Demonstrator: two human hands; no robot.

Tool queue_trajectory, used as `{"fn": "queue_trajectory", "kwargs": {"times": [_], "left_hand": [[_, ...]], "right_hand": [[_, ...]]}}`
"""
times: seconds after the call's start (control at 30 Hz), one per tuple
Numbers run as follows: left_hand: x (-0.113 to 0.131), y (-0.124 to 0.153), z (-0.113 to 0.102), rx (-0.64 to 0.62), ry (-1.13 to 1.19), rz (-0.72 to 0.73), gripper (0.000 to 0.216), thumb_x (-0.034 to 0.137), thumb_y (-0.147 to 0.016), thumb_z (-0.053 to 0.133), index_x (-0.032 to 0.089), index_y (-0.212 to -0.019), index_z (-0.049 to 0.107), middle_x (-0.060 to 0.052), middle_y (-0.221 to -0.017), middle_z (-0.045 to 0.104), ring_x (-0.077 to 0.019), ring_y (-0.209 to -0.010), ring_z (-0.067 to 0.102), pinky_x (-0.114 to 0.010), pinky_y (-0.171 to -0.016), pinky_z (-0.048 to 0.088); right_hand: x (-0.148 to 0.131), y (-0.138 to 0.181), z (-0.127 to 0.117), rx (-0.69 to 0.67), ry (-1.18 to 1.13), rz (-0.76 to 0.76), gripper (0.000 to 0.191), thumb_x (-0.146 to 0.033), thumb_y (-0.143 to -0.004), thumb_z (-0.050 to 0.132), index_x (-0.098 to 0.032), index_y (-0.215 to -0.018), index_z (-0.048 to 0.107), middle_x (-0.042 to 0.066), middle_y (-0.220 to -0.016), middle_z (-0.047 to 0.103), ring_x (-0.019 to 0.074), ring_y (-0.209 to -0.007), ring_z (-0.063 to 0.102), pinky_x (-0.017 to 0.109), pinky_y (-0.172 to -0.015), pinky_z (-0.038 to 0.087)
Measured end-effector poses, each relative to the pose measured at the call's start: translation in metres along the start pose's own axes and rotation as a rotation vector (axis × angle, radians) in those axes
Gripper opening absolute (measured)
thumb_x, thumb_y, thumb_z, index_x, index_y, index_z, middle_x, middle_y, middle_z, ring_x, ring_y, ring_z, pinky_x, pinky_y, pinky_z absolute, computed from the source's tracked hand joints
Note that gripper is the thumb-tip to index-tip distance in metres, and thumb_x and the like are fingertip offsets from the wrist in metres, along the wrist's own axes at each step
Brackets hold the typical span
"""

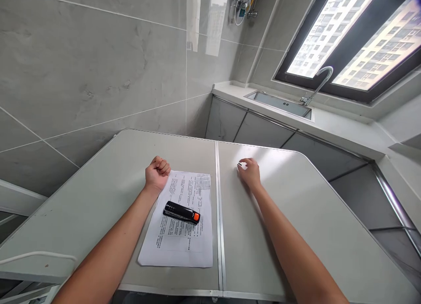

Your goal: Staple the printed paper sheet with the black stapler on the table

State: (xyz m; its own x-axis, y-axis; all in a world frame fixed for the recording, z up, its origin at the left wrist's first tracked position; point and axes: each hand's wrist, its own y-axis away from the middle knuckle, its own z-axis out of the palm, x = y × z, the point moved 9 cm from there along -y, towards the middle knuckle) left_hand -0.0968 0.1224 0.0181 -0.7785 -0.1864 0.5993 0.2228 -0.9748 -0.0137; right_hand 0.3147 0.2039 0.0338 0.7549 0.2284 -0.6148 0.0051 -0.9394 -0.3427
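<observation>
A printed sheet of paper (184,220) lies on the grey folding table (98,199). A black stapler-like device with an orange end (181,212) rests across the sheet. My left hand (157,173) is curled into a fist at the sheet's upper left corner, knuckles on the table. My right hand (250,171) rests on the right half of the table, fingers pinched on a small white thing (241,165) that I cannot make out.
A metal seam (218,207) splits the table down the middle. Tiled wall stands behind. A counter with a sink (279,103) and a tap (317,85) runs under a window at the back right.
</observation>
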Motion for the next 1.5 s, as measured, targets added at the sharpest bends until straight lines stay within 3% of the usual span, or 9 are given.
{"fn": "queue_trajectory", "kwargs": {"times": [0.13,0.3,0.47,0.67,0.77,0.93,1.07,1.2,1.5], "left_hand": [[-0.002,0.0,-0.001,-0.002,-0.002,-0.003,0.038,0.003,-0.069,0.06,0.019,-0.065,0.026,0.006,-0.054,0.02,-0.0066,-0.041,0.026,-0.024,-0.042,0.018],[-0.001,0.0,-0.005,0.014,-0.001,0.01,0.038,0.005,-0.072,0.062,0.018,-0.065,0.027,0.006,-0.055,0.018,-0.0063,-0.041,0.025,-0.024,-0.042,0.017],[-0.003,0.0,-0.003,0.035,-0.016,-0.005,0.04,0.006,-0.075,0.061,0.019,-0.065,0.025,0.006,-0.056,0.016,-0.0061,-0.041,0.024,-0.024,-0.042,0.017],[-0.003,0.002,-0.001,0.024,0.013,-0.004,0.04,0.005,-0.075,0.061,0.019,-0.065,0.025,0.006,-0.055,0.017,-0.0063,-0.041,0.024,-0.024,-0.042,0.017],[-0.003,0.002,-0.001,0.019,0.009,-0.002,0.04,0.006,-0.078,0.061,0.019,-0.065,0.025,0.006,-0.055,0.017,-0.0065,-0.041,0.023,-0.024,-0.042,0.018],[-0.003,0.001,0.0,-0.004,0.005,0.0,0.038,0.006,-0.076,0.06,0.019,-0.064,0.026,0.006,-0.055,0.015,-0.007,-0.042,0.021,-0.024,-0.042,0.016],[-0.003,0.001,0.0,0.019,-0.01,-0.003,0.037,0.007,-0.075,0.06,0.019,-0.064,0.026,0.006,-0.056,0.015,-0.007,-0.042,0.021,-0.024,-0.043,0.016],[-0.003,0.002,0.0,0.042,-0.028,-0.003,0.038,0.007,-0.076,0.061,0.019,-0.064,0.026,0.006,-0.057,0.016,-0.0067,-0.042,0.024,-0.024,-0.043,0.017],[-0.007,0.002,-0.002,0.017,-0.068,0.003,0.036,0.006,-0.071,0.06,0.019,-0.064,0.027,0.007,-0.056,0.018,-0.0062,-0.042,0.025,-0.024,-0.043,0.018]], "right_hand": [[0.04,-0.011,-0.008,0.0,-0.001,0.066,0.029,-0.04,-0.08,0.063,-0.021,-0.099,0.073,0.009,-0.104,0.073,0.0226,-0.081,0.061,0.041,-0.082,0.053],[0.028,-0.015,0.002,-0.029,-0.027,0.039,0.025,-0.037,-0.079,0.061,-0.022,-0.095,0.073,0.005,-0.091,0.076,0.0207,-0.073,0.059,0.04,-0.081,0.051],[-0.034,-0.009,0.025,-0.045,-0.081,-0.043,0.027,-0.036,-0.082,0.06,-0.021,-0.102,0.07,0.007,-0.093,0.075,0.0223,-0.079,0.06,0.04,-0.081,0.051],[-0.146,-0.001,0.101,-0.208,-0.184,-0.221,0.026,-0.032,-0.089,0.062,-0.027,-0.113,0.068,0.003,-0.1,0.076,0.0204,-0.089,0.062,0.037,-0.087,0.051],[-0.17,-0.004,0.133,-0.256,-0.189,-0.23,0.027,-0.027,-0.089,0.062,-0.026,-0.115,0.067,0.003,-0.102,0.075,0.0202,-0.09,0.062,0.035,-0.083,0.052],[-0.178,0.001,0.162,-0.347,-0.157,-0.279,0.02,-0.019,-0.087,0.062,-0.022,-0.104,0.071,0.004,-0.1,0.075,0.0212,-0.098,0.062,0.035,-0.087,0.05],[-0.175,0.002,0.157,-0.367,-0.143,-0.265,0.026,-0.02,-0.086,0.063,-0.022,-0.111,0.071,0.005,-0.105,0.075,0.0203,-0.094,0.064,0.033,-0.081,0.051],[-0.17,0.008,0.131,-0.349,-0.151,-0.241,0.022,-0.019,-0.088,0.056,-0.022,-0.103,0.073,0.005,-0.101,0.075,0.0189,-0.085,0.065,0.032,-0.074,0.052],[-0.117,0.09,0.058,-0.303,-0.186,-0.197,0.022,-0.027,-0.091,0.052,-0.025,-0.088,0.073,0.003,-0.081,0.072,0.0211,-0.071,0.065,0.035,-0.068,0.053]]}}
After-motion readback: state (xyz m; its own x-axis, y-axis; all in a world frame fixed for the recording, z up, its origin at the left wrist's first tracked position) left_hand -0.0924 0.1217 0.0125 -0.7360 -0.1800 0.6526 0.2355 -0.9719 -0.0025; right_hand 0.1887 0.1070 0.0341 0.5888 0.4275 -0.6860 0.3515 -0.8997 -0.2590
